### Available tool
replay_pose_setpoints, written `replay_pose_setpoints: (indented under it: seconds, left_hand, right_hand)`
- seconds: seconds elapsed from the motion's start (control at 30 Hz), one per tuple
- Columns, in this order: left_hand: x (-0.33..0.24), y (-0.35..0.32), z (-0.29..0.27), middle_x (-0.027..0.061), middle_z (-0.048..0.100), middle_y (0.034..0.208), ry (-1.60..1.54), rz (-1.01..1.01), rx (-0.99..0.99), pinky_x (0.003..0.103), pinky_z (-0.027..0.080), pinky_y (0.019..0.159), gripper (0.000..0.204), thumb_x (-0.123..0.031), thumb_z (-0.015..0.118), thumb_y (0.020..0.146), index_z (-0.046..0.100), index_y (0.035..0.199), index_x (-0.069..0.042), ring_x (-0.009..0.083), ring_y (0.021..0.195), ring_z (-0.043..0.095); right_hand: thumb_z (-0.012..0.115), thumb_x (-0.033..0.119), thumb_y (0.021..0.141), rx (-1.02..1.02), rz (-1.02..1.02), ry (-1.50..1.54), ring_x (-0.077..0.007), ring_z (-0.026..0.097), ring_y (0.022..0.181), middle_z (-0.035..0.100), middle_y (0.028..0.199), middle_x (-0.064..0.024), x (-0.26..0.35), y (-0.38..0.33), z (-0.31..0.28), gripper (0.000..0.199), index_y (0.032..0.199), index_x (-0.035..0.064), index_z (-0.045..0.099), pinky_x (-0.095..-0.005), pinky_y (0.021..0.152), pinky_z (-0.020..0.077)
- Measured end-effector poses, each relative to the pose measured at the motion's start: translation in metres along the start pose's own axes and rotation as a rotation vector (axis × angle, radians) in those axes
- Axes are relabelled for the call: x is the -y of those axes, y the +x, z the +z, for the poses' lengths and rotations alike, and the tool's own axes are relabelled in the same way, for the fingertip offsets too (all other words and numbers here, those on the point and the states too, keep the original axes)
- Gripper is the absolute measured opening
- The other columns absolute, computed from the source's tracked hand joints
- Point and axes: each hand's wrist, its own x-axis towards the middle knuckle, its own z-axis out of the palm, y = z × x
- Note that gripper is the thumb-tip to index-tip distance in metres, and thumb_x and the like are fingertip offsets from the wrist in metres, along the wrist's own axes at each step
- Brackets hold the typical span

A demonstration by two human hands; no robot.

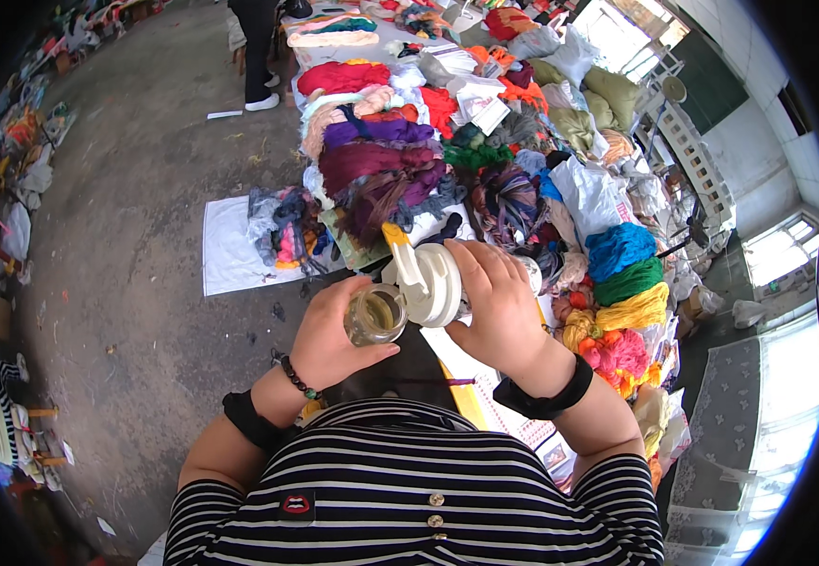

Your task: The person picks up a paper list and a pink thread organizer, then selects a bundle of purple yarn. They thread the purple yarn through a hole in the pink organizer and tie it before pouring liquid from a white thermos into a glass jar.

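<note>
My left hand [329, 330] is closed round a small clear glass jar [374, 318] with pale yellowish liquid in it. The jar's open mouth faces up toward me. Against its right side sits the white, round, ridged lid [436, 286] of a lidded bottle, with a white loop or spout piece on top. My right hand [499, 307] grips this bottle, tilted with its top toward the jar. Most of the bottle's body is hidden behind my fingers. Whether liquid runs between the two I cannot tell.
Piles of coloured yarn [372, 165] cover the long table ahead. Blue, green and yellow skeins [628, 274] lie at right beside white plastic bags [590, 198]. A white sheet [230, 250] with dark yarn lies left of the table. A person [256, 47] stands far off.
</note>
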Motion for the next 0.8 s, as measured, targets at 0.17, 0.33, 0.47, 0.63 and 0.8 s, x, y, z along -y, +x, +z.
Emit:
replay_pose_setpoints:
  seconds: [0.17, 0.33, 0.47, 0.63, 0.8]
  left_hand:
    - [0.000, 0.002, 0.003, 0.0190, 0.062, 0.130, -0.028, 0.002, 0.022, 0.047, 0.044, 0.106, 0.092, -0.034, 0.094, 0.066, 0.049, 0.139, 0.000, 0.0382, 0.122, 0.058]
    - [0.004, 0.002, 0.009, 0.0199, 0.062, 0.130, -0.043, -0.005, 0.032, 0.048, 0.044, 0.106, 0.094, -0.034, 0.093, 0.067, 0.048, 0.141, 0.000, 0.0389, 0.122, 0.057]
    - [0.007, 0.004, 0.013, 0.0204, 0.062, 0.130, -0.077, 0.014, 0.041, 0.048, 0.044, 0.106, 0.095, -0.034, 0.093, 0.067, 0.047, 0.142, 0.000, 0.0397, 0.122, 0.057]
    - [0.001, 0.007, 0.012, 0.0205, 0.062, 0.131, -0.113, 0.004, 0.059, 0.048, 0.044, 0.106, 0.093, -0.033, 0.093, 0.067, 0.048, 0.142, 0.000, 0.0402, 0.122, 0.058]
    - [0.003, 0.006, 0.013, 0.0204, 0.062, 0.131, -0.134, 0.006, 0.052, 0.048, 0.043, 0.107, 0.091, -0.033, 0.092, 0.067, 0.049, 0.141, -0.001, 0.0403, 0.122, 0.058]
  right_hand:
    - [0.083, 0.014, 0.061, 0.069, -0.040, -0.119, -0.0381, 0.056, 0.123, 0.056, 0.132, -0.0190, 0.009, 0.003, -0.012, 0.096, 0.148, 0.0056, 0.044, -0.0515, 0.109, 0.0388]
    - [0.067, 0.011, 0.076, 0.040, -0.129, -0.334, -0.0367, 0.056, 0.122, 0.057, 0.130, -0.0204, 0.017, 0.004, -0.017, 0.072, 0.145, 0.0045, 0.049, -0.0527, 0.109, 0.0388]
    - [0.061, 0.010, 0.080, 0.040, -0.137, -0.375, -0.0365, 0.057, 0.121, 0.058, 0.129, -0.0202, 0.024, 0.006, -0.022, 0.064, 0.143, 0.0038, 0.052, -0.0523, 0.108, 0.0397]
    - [0.068, 0.009, 0.074, 0.020, -0.140, -0.442, -0.0353, 0.055, 0.124, 0.057, 0.131, -0.0174, 0.024, 0.004, -0.020, 0.071, 0.143, 0.0060, 0.052, -0.0515, 0.109, 0.0390]
    - [0.066, 0.009, 0.076, 0.023, -0.138, -0.441, -0.0356, 0.055, 0.123, 0.058, 0.130, -0.0176, 0.025, 0.005, -0.020, 0.069, 0.143, 0.0059, 0.053, -0.0515, 0.109, 0.0392]
